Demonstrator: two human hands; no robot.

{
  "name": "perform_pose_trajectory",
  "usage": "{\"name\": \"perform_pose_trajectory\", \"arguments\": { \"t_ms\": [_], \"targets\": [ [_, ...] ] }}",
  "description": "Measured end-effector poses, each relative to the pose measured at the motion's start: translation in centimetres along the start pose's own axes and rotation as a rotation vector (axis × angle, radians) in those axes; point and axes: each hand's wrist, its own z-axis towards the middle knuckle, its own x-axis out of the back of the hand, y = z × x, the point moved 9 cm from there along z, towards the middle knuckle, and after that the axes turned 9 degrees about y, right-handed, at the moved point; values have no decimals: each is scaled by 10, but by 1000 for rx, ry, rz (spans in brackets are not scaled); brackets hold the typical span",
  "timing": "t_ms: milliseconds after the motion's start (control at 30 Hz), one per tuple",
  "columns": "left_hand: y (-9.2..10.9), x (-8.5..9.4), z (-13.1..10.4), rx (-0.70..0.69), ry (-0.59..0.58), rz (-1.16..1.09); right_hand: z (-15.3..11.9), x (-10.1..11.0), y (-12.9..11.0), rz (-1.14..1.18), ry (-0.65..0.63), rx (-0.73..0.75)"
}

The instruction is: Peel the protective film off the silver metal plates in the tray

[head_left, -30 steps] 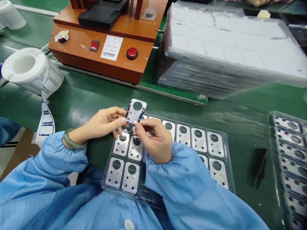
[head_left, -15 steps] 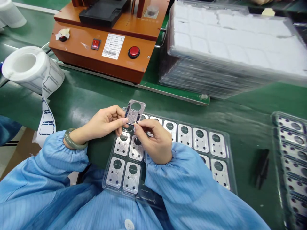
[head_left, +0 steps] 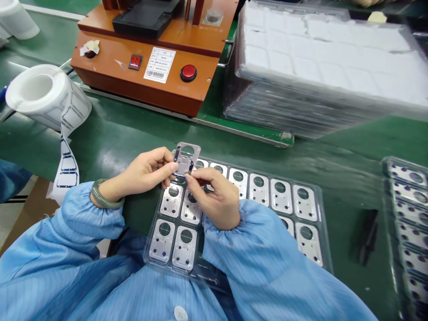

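Note:
My left hand (head_left: 152,168) is closed in a pinch on the left edge of a silver metal plate (head_left: 184,162) with one large round hole, held raised above the far left of a clear tray. Against the plate lies a thin black adhesive frame (head_left: 191,166), its dark strips showing along both sides. My right hand (head_left: 217,196) pinches this frame at the plate's lower right corner; the fingertips partly hide the contact. Below, the clear plastic tray (head_left: 326,240) holds rows of similar plates, some covered by my right hand and sleeve.
A roll of labels (head_left: 50,98) with a trailing strip (head_left: 67,167) stands left. An orange machine (head_left: 133,84) with red buttons is behind. Stacked clear trays (head_left: 267,100) stand back right. Black tweezers (head_left: 368,238) and another plate-filled tray (head_left: 389,214) lie right.
The plate has tilted and dropped slightly between my hands, and the black strip on its right now stands more upright. Both hands keep their hold; the whole view has shifted slightly.

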Motion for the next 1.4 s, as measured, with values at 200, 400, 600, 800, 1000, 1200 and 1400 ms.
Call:
{"name": "perform_pose_trajectory", "arguments": {
  "t_ms": [200, 400, 600, 800, 1000, 1200, 1400],
  "targets": [
    [-1, -1, 0, 26, -6, -32, -1, -1, 1, -2, -15, -24],
    [2, -1, -2, -20, -21, -13, 0, -4, -4, -6, -48, 32],
    [5, 1, -3, -26, -4, -7, 0, -3, -5, 5, -48, 45],
    [9, 3, -2, -40, 64, 74, -1, -4, -5, 12, -57, 63],
    [12, 4, -3, -98, 62, 147, -2, -6, -7, 24, -62, 107],
    [13, 7, -2, -173, 111, 142, -3, -5, -7, 23, -57, 120],
    [15, 11, -4, -226, 185, 135, -2, -6, -8, 42, -72, 111]
  ]
}}
